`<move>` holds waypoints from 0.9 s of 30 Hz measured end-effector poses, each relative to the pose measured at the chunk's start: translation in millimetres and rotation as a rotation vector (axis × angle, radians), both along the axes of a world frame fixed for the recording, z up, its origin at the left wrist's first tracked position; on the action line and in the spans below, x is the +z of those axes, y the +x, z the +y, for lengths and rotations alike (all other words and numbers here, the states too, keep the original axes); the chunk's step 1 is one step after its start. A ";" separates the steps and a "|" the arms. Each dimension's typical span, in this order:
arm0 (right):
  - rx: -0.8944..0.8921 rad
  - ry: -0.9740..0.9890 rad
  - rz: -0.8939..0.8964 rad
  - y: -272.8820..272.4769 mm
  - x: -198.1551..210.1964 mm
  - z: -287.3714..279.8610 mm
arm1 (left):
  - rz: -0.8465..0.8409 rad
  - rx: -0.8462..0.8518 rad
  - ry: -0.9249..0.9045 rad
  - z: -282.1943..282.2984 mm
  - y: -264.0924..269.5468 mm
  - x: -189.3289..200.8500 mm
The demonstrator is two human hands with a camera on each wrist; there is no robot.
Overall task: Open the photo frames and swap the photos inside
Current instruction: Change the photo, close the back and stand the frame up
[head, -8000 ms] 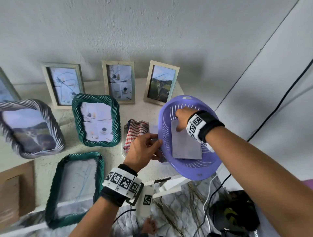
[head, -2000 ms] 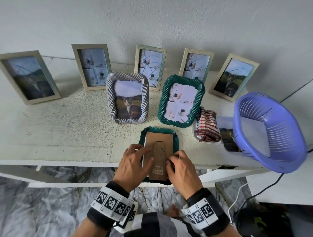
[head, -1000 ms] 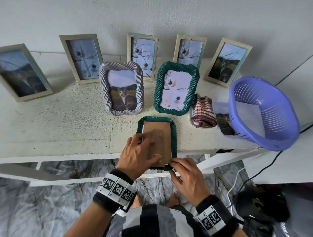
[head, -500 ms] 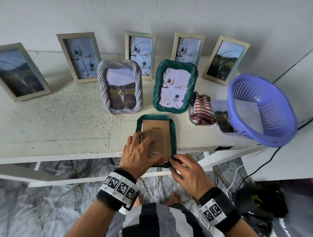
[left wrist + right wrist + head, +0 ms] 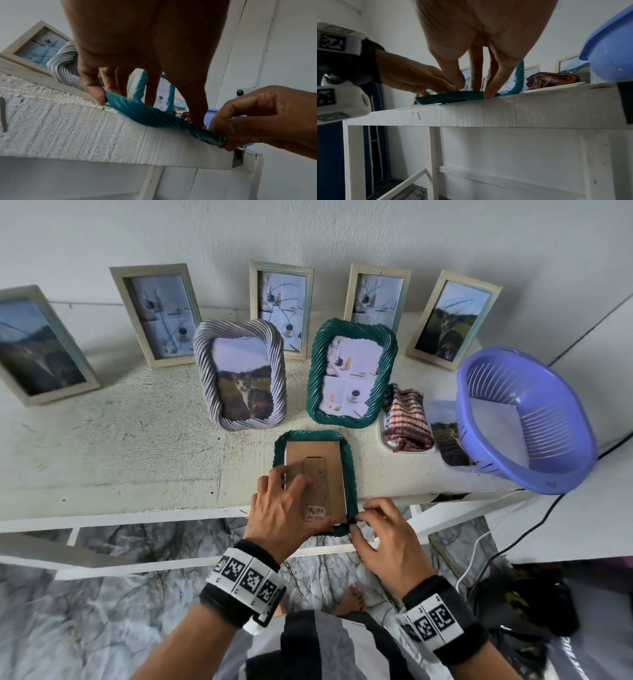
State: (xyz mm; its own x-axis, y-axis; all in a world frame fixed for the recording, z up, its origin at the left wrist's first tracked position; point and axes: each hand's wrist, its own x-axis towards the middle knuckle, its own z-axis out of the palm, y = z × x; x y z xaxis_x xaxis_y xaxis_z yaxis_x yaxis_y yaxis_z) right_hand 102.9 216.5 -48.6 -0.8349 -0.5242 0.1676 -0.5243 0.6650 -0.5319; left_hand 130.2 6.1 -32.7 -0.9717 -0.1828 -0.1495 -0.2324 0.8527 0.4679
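The green frame is lying face down at the front edge of the tabletop, its near end hanging a little over the lip, brown backing board facing up. The left hand is lying flat across that board, fingers spread and fairly straight, pressing it down. The right hand is working at the frame's near right corner, fingertips curled and pinching the green rim there.

To my eye this frame is sitting mid-job: the backing is in place, and whether it is being fastened or loosened I cannot tell, nor which photo is inside. A loose cat photo is lying on the tabletop beside the basket, half tucked under its rim, so it looks to me as though at least one picture is waiting for a frame. The other frames are standing: a grey twisted frame showing a cat, a second green frame showing a coffee scene, and five pale wooden frames along the wall. How many of those are already swapped I cannot judge.

The purple basket is tilting off the right end of the tabletop with a pale sheet lying inside it, blank side up as far as I can see. Just left of it a small white tray is holding a bunched red-checked cloth.
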 end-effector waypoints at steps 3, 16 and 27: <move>-0.001 0.040 0.010 6.9 3.0 -8.4 | 0.021 0.016 0.006 0.4 -0.8 -1.0; -0.336 0.006 -0.183 14.8 7.4 -37.9 | -0.029 0.076 -0.093 13.6 -7.3 -3.8; -0.330 -0.081 -0.410 4.5 4.3 -34.0 | -0.031 0.097 -0.072 14.1 -7.3 -6.0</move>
